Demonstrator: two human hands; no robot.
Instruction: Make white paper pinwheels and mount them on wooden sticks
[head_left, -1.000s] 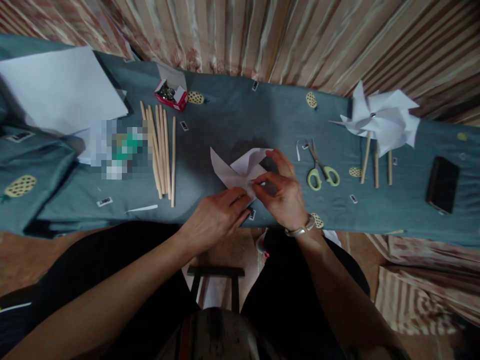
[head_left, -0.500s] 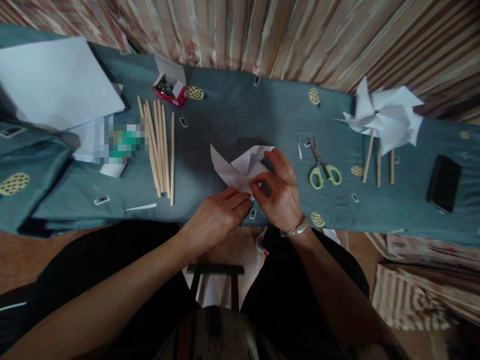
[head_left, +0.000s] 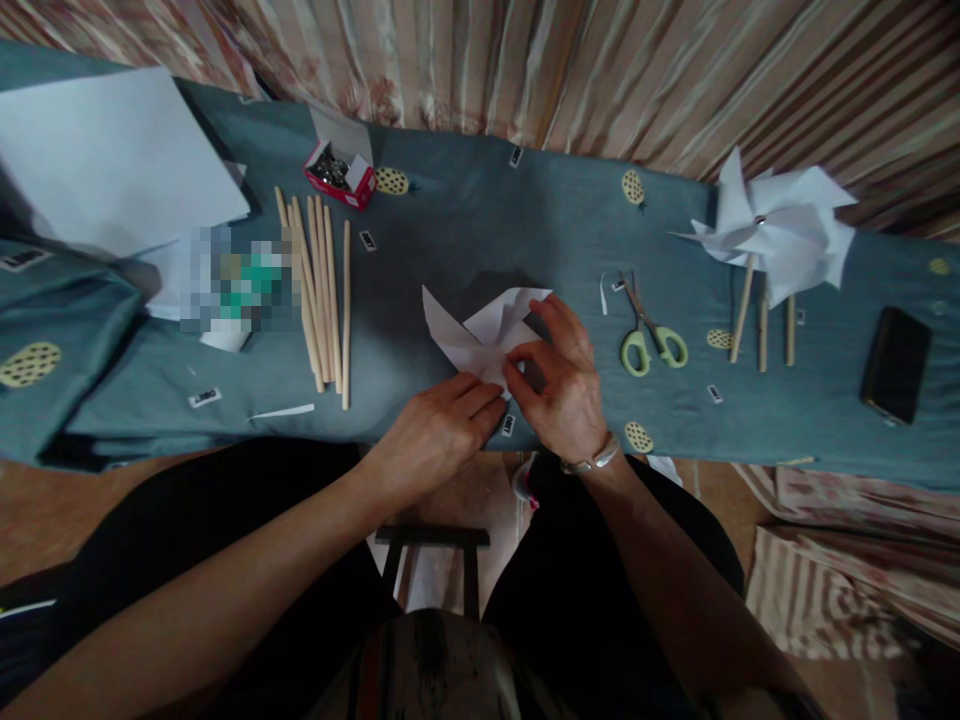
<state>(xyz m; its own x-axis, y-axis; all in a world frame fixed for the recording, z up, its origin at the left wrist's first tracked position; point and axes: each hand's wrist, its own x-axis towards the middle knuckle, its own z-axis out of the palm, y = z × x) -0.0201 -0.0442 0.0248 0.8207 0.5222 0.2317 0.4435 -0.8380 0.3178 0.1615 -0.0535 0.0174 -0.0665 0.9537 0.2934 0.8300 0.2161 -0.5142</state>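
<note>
A white paper pinwheel (head_left: 480,345) with folded blades is between my hands near the table's front edge. My left hand (head_left: 442,420) is closed on its near left edge, fingertips pressed on the paper. On the right, my right hand (head_left: 559,385) pinches the paper close to the centre with thumb and index finger, while its other fingers touch the upper right blade. Whether a small pin sits in that pinch cannot be made out. Scissors with green handles (head_left: 649,335) lie to the right of my right hand.
Wooden sticks (head_left: 322,300) lie at left beneath a red box of metal pins (head_left: 341,178). White paper sheets (head_left: 112,165) are stacked at far left. Finished pinwheels on sticks (head_left: 795,225) and a black phone (head_left: 896,365) lie at right. Paper scraps (head_left: 281,411) are on the cloth.
The view has shifted very slightly. Both hands keep their hold on the paper pinwheel, with hardly any visible movement.
</note>
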